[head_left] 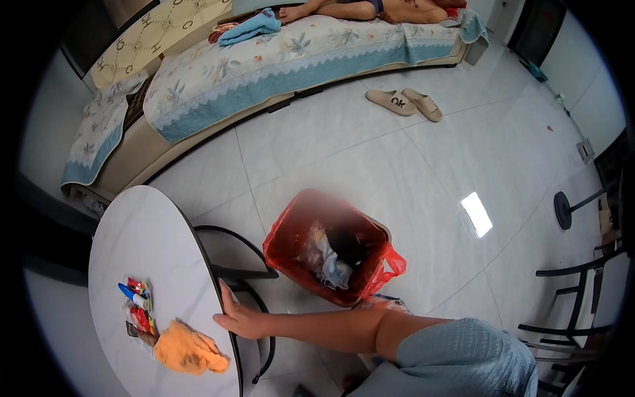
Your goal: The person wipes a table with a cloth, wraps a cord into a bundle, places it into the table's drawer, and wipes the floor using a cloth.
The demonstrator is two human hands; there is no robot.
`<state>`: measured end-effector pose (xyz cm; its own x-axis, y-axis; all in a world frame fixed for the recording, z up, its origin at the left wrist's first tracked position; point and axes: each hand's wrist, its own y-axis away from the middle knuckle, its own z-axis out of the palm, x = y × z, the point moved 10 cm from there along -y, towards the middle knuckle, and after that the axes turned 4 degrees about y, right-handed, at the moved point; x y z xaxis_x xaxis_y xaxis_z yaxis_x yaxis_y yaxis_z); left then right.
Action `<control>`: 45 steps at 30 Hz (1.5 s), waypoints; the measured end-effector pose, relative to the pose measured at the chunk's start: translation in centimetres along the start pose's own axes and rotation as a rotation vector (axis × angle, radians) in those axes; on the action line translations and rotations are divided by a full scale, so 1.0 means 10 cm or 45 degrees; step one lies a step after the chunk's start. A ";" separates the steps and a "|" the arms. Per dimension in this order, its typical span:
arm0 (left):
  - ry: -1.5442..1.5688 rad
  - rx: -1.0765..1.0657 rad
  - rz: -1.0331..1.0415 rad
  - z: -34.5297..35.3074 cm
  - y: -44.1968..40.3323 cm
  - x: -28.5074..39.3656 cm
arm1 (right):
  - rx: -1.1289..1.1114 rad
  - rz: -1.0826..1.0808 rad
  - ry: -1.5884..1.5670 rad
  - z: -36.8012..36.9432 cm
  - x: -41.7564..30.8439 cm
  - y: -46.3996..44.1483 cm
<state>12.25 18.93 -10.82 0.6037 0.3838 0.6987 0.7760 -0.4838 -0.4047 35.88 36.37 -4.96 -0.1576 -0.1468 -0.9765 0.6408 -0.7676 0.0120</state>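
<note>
My right hand [243,320] reaches across from the lower right and grips the edge of a round white marble-patterned table [142,231]. Some of its fingers are hidden at the rim. On the tabletop close to this hand lies a crumpled orange cloth [188,349] with a dark stain. Beyond the cloth is a small cluster of colourful packets [139,319] with a blue-and-white item [134,296] among them. Beside the table stands a bin [317,212] lined with a red plastic bag, holding crumpled waste. My left hand is outside the view.
A sofa [264,89] with a floral cover runs along the back, and a person [360,10] lies on it. Beige slippers [391,102] sit on the tiled floor [324,155]. Black metal-framed furniture [575,311] stands at the right. Curved black table legs [261,264] reach towards the bin.
</note>
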 end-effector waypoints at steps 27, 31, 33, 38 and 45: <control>0.269 0.100 -0.165 -0.15 -0.06 -0.18 | -0.065 -0.033 -0.153 0.01 -0.15 -0.03; 0.320 0.169 -0.212 -0.37 -0.07 -0.24 | 0.215 -0.292 0.135 0.00 -0.12 -0.10; 0.380 0.220 -0.246 -0.51 -0.06 -0.29 | 0.111 -0.288 -0.038 0.04 -0.11 -0.13; 0.667 0.396 -0.368 -1.03 -0.02 -0.48 | 0.019 -0.087 -0.066 0.12 0.08 -0.26; 0.956 0.673 -0.518 -1.69 0.04 -0.42 | 0.137 -0.158 0.089 0.15 0.23 -0.40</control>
<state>6.95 3.81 -4.01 0.1446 -0.2419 0.9595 0.9893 0.0553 -0.1352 31.80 38.18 -6.96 -0.1757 -0.0057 -0.9844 0.5349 -0.8400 -0.0906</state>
